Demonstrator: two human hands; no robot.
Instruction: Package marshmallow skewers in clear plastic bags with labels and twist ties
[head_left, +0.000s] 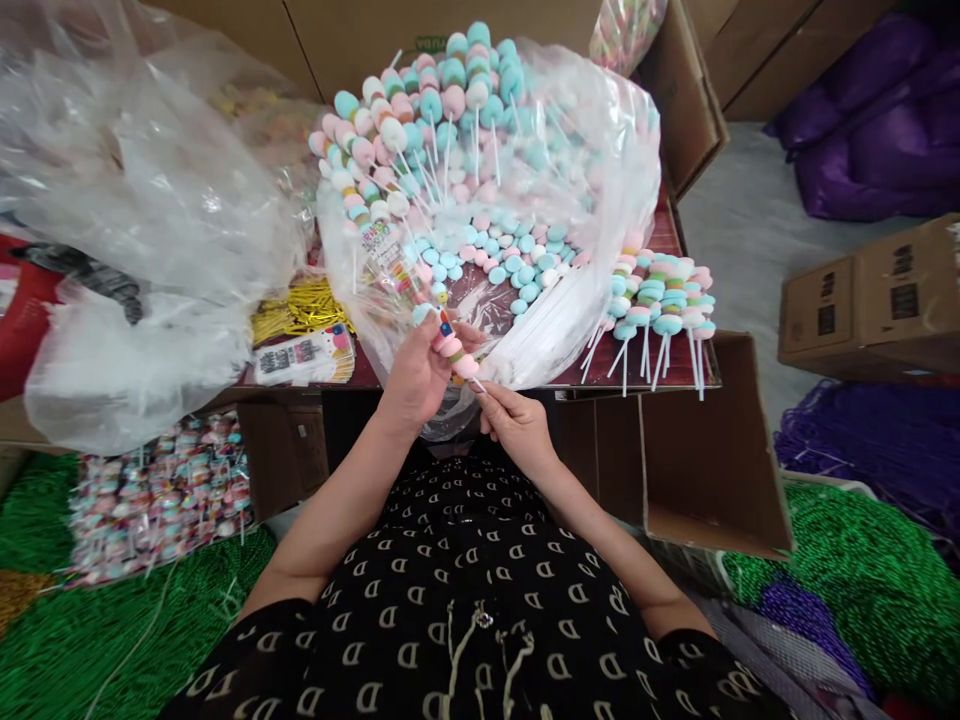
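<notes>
In my left hand (416, 375) is a skewer of foam-like pastel discs (459, 360), its pink and green pieces showing below the fingers. My right hand (517, 425) pinches the bottom end of its white stick. A clear printed bag (386, 250) reaches up and away from the left fingers; whether it covers the skewer's upper end I cannot tell. Just beyond both hands, loose pink, blue and white discs (517, 270) lie inside a large clear plastic bag (637, 120). Plain white sticks (536, 335) lie at the bag's near edge, close to my right hand.
Many finished-looking skewers (450, 100) pile up behind the loose discs. More skewers (664, 295) overhang the table's right corner. Gold twist ties (300, 310) and flat printed bags (304, 357) lie at left. An open carton (712, 450) stands below right; wrapped skewers (161, 495) sit below left.
</notes>
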